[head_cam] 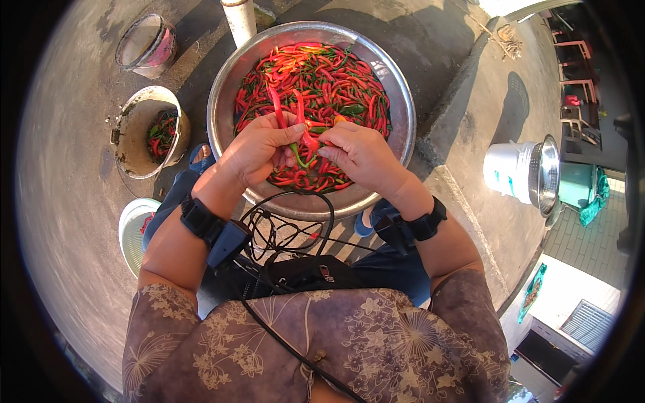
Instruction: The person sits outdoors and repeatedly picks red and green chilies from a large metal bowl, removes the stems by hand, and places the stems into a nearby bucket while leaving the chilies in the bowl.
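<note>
A wide metal basin [403, 116] stands before me, heaped with red chili peppers [327, 75], some with green stems. Above the heap, my left hand [264, 146] grips red chili peppers [300, 108], two of which point away from me between thumb and fingers. A curved green stem [301, 157] hangs below that hand. My right hand [360, 153] is close beside it, thumb and forefinger pinched at the lower red end of a held pepper. An orange bit shows behind its knuckles; what it belongs to is hidden.
At left are a bucket [123, 133] holding chilies and green bits, another bucket [138, 43], and a pale green colander [130, 237]. Black cables [282, 237] loop between my arms at the basin's near edge. A white bucket [509, 166] with a perforated metal strainer [549, 176] stands right.
</note>
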Action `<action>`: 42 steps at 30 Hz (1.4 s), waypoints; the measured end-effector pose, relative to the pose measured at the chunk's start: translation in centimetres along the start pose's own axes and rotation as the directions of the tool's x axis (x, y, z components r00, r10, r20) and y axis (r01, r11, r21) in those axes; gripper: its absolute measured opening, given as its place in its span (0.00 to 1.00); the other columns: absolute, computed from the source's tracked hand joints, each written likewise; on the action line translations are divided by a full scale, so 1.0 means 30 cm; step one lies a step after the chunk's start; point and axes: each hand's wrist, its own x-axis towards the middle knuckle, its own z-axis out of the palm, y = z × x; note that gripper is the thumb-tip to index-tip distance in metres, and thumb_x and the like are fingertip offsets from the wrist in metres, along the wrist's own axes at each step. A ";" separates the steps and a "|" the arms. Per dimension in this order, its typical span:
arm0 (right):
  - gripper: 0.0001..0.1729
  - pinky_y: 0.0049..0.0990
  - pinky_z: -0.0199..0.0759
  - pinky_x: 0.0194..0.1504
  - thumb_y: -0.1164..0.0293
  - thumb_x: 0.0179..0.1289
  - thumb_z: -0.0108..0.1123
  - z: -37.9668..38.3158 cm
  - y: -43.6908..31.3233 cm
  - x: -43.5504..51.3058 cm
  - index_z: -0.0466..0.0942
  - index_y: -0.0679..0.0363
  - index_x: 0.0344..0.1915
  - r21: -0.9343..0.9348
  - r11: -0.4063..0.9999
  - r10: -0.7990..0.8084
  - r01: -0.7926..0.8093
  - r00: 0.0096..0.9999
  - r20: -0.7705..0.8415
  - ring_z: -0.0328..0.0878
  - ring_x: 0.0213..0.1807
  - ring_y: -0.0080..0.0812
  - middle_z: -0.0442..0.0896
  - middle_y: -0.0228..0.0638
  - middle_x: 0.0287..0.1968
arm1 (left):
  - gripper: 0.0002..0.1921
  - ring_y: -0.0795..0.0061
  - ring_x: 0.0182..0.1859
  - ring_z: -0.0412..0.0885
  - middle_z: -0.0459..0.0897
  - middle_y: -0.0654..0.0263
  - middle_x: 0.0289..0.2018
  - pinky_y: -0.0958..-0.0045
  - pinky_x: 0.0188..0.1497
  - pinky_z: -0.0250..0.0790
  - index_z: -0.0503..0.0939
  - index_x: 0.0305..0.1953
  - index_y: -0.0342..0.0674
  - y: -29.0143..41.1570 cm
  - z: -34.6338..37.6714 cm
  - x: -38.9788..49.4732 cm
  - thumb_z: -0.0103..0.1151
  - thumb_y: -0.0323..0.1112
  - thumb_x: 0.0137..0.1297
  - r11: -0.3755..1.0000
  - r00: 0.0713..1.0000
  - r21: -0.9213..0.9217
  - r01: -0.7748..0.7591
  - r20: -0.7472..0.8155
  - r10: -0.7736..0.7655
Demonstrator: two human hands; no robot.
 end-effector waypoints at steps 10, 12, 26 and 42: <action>0.12 0.41 0.68 0.28 0.66 0.63 0.54 0.056 -0.003 -0.005 0.70 0.61 0.26 -0.149 0.985 0.063 -0.086 0.987 -0.150 0.75 0.27 0.46 0.74 0.41 0.24 | 0.04 0.85 0.25 0.76 0.83 0.63 0.34 0.83 0.27 0.72 0.74 0.38 0.41 -0.009 -0.001 -0.003 0.53 0.33 0.68 0.993 0.994 0.061 -0.102 -0.024 0.104; 0.14 0.41 0.67 0.28 0.66 0.63 0.54 0.052 0.020 0.010 0.69 0.62 0.23 -0.151 0.959 0.208 -0.241 0.956 -0.207 0.74 0.26 0.46 0.73 0.43 0.22 | 0.04 0.85 0.25 0.76 0.83 0.62 0.35 0.83 0.27 0.72 0.73 0.37 0.42 -0.019 0.011 -0.005 0.53 0.34 0.68 0.985 0.987 0.086 -0.151 -0.048 0.156; 0.12 0.35 0.69 0.34 0.63 0.59 0.61 0.054 -0.033 0.028 0.75 0.61 0.32 0.149 0.983 0.104 -0.109 0.994 0.041 0.75 0.32 0.43 0.74 0.40 0.28 | 0.07 0.85 0.24 0.74 0.80 0.71 0.28 0.83 0.25 0.70 0.73 0.38 0.43 -0.055 0.026 -0.001 0.60 0.33 0.63 0.937 0.940 0.183 -0.296 -0.117 0.320; 0.09 0.36 0.70 0.29 0.68 0.52 0.62 0.074 -0.048 0.022 0.72 0.59 0.30 -0.080 0.992 -0.101 0.096 0.993 -0.065 0.75 0.30 0.40 0.71 0.36 0.30 | 0.09 0.87 0.18 0.69 0.74 0.73 0.21 0.84 0.14 0.54 0.73 0.34 0.46 -0.058 0.036 -0.009 0.54 0.42 0.68 0.990 0.962 0.100 -0.095 -0.246 0.117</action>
